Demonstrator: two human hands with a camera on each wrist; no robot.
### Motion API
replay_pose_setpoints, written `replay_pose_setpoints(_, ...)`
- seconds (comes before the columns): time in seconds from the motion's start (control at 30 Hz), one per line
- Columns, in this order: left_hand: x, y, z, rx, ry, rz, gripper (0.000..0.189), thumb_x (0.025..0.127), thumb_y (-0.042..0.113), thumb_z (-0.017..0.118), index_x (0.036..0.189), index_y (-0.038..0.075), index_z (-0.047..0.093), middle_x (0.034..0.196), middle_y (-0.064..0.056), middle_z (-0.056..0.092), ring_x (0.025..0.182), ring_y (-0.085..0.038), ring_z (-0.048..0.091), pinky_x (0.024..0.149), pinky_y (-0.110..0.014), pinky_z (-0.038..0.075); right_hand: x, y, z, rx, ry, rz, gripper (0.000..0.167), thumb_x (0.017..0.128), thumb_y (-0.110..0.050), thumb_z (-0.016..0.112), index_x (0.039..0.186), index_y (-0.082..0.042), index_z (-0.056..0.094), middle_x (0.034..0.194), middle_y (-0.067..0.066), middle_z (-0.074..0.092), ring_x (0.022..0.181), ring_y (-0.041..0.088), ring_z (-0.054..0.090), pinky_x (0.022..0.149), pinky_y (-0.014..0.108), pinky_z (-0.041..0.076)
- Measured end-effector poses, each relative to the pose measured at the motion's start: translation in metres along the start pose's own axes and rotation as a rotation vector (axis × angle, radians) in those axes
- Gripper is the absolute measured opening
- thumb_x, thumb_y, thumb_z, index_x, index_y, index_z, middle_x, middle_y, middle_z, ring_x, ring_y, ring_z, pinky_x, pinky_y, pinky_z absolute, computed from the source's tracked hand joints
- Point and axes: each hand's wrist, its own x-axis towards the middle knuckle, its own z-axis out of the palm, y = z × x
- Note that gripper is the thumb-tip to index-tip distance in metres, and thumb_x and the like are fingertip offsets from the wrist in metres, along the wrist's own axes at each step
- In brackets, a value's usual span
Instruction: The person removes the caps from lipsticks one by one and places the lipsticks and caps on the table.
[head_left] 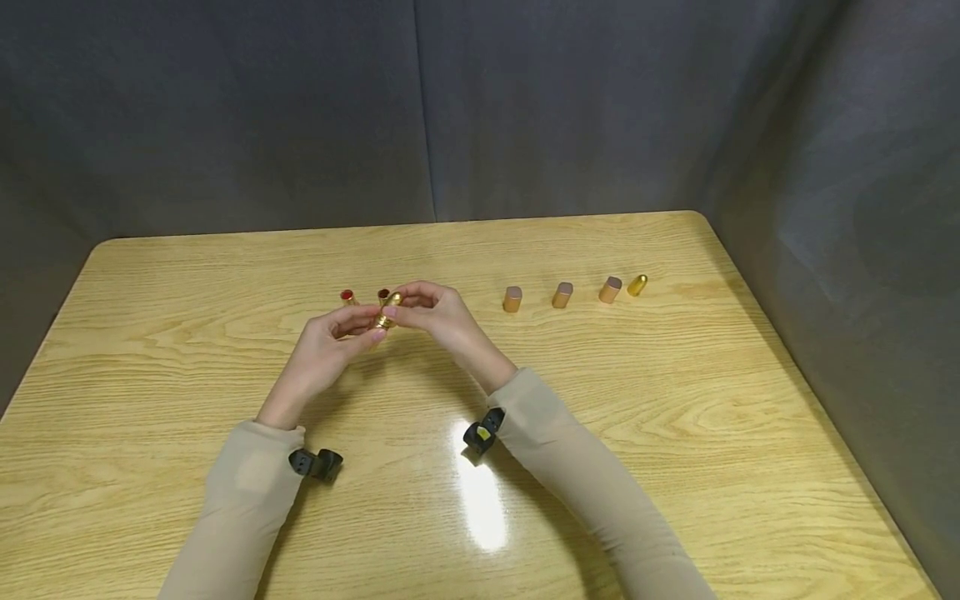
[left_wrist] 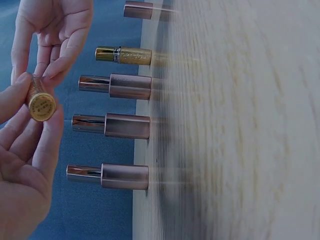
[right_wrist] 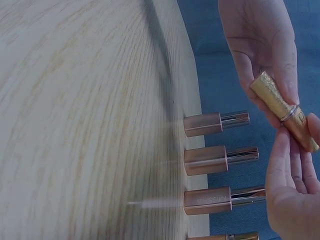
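Note:
Both hands meet around one gold lipstick [head_left: 387, 317], tilted above the table. My left hand [head_left: 322, 354] pinches its lower, textured part, whose round base [left_wrist: 42, 107] faces the left wrist camera. The smooth upper end [right_wrist: 301, 131] is between the thumb and fingers of my right hand [head_left: 442, 317]; a silver band crosses the middle. Behind the hands, three uncapped rose-gold lipsticks [left_wrist: 125, 175] and an uncapped gold lipstick [left_wrist: 134, 56] stand upright in a row. In the head view the hands hide most of this row; a red-topped lipstick [head_left: 347, 297] shows at its left.
Three rose-gold caps [head_left: 562, 295] and a rounded gold cap [head_left: 637, 285] stand in a row toward the back right of the wooden table [head_left: 600, 433]. Dark grey fabric [head_left: 262, 125] surrounds its back and sides.

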Motion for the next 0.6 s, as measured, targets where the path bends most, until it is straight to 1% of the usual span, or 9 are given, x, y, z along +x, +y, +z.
replay_pose_setpoints(0.07,0.000,0.000,0.000,-0.007,-0.004,0.002,0.046,0.095,0.025,0.060,0.136,0.006,0.051,0.129,-0.018,0.059,0.115,-0.026,0.058,0.083,-0.015,0.050,0.000,-0.001,-0.001,0.016,0.001,0.000,0.032,0.090,-0.008,0.065,0.120,0.004,0.060,0.104,0.011,0.067,0.086,0.008,0.062,0.095,0.037,0.053)
replay_pose_setpoints(0.13,0.001,-0.001,0.000,-0.015,-0.009,0.006,0.047,0.095,0.025,0.059,0.137,0.007,0.051,0.129,-0.017,0.059,0.113,-0.023,0.059,0.081,-0.013,0.050,0.000,-0.002,-0.001,0.035,0.004,0.000,0.035,0.091,-0.007,0.064,0.123,0.004,0.058,0.115,0.019,0.065,0.089,0.008,0.063,0.092,0.031,0.054)
replay_pose_setpoints(0.2,0.001,-0.001,0.001,-0.022,-0.011,0.009,0.047,0.096,0.026,0.059,0.138,0.008,0.050,0.130,-0.017,0.059,0.113,-0.022,0.059,0.081,-0.013,0.050,-0.001,-0.002,-0.002,0.044,0.000,-0.005,0.037,0.092,-0.007,0.062,0.126,0.004,0.056,0.123,0.023,0.061,0.092,0.009,0.062,0.093,0.030,0.054)
replay_pose_setpoints(0.23,0.001,-0.001,0.001,-0.025,-0.011,0.010,0.047,0.095,0.026,0.059,0.139,0.009,0.049,0.130,-0.017,0.059,0.113,-0.022,0.058,0.081,-0.013,0.050,-0.001,-0.003,-0.002,0.047,0.002,-0.005,0.038,0.092,-0.007,0.062,0.128,0.004,0.054,0.125,0.024,0.059,0.092,0.008,0.062,0.094,0.031,0.054)
replay_pose_setpoints(0.3,0.001,-0.001,0.000,-0.027,-0.013,0.008,0.048,0.095,0.026,0.059,0.139,0.009,0.049,0.130,-0.017,0.058,0.114,-0.023,0.057,0.082,-0.013,0.049,-0.001,-0.003,-0.003,0.048,0.012,-0.007,0.040,0.093,-0.008,0.061,0.130,0.003,0.053,0.126,0.024,0.058,0.091,0.007,0.061,0.096,0.035,0.053)
replay_pose_setpoints(0.4,0.000,-0.001,-0.001,-0.021,-0.012,-0.009,0.050,0.095,0.026,0.060,0.140,0.008,0.047,0.131,-0.017,0.057,0.116,-0.028,0.056,0.082,-0.012,0.048,-0.001,-0.005,-0.005,0.047,0.036,-0.020,0.040,0.094,-0.009,0.060,0.132,0.001,0.053,0.126,0.024,0.059,0.087,0.006,0.061,0.098,0.045,0.050)
replay_pose_setpoints(0.43,0.000,-0.001,-0.001,-0.015,-0.010,-0.016,0.050,0.095,0.026,0.060,0.140,0.008,0.047,0.131,-0.018,0.057,0.117,-0.028,0.056,0.082,-0.012,0.048,-0.001,-0.005,-0.006,0.050,0.044,-0.025,0.041,0.094,-0.009,0.060,0.133,0.001,0.052,0.126,0.023,0.059,0.086,0.005,0.061,0.098,0.045,0.051)
replay_pose_setpoints(0.5,0.000,-0.001,-0.002,-0.004,-0.002,-0.032,0.051,0.095,0.027,0.061,0.140,0.008,0.047,0.131,-0.017,0.056,0.118,-0.029,0.055,0.082,-0.013,0.047,-0.001,-0.005,-0.008,0.067,0.049,-0.041,0.041,0.094,-0.008,0.059,0.133,0.000,0.052,0.125,0.022,0.059,0.087,0.005,0.061,0.096,0.043,0.052)
replay_pose_setpoints(0.6,-0.001,0.000,-0.004,0.012,0.015,-0.045,0.054,0.094,0.029,0.062,0.141,0.008,0.047,0.131,-0.017,0.056,0.119,-0.029,0.054,0.083,-0.014,0.046,-0.001,-0.006,-0.011,0.107,0.050,-0.057,0.041,0.094,-0.007,0.058,0.134,0.000,0.052,0.120,0.016,0.061,0.090,0.005,0.061,0.092,0.031,0.054)
